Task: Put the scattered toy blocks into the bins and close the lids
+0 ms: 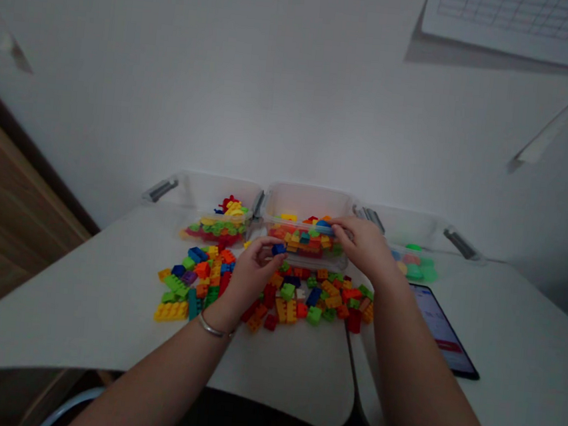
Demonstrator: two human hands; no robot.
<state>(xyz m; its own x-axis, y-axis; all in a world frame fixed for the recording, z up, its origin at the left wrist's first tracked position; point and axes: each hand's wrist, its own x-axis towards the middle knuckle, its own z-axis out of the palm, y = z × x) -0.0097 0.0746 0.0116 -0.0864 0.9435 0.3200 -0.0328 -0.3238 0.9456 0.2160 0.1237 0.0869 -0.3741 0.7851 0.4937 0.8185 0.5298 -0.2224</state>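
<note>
Two hands work over one spread of loose blocks, too many and too overlapped to count, on a white table. Behind them stand three clear boxes, a left box, a middle box and a right box, each with colourful pieces inside. One phone lies right of the right forearm. The left hand pinches one dark blue block between thumb and fingertips, just before the middle box. The right hand is at that box's front rim, fingertips beside one blue piece; whether it grips that, I cannot tell.
</note>
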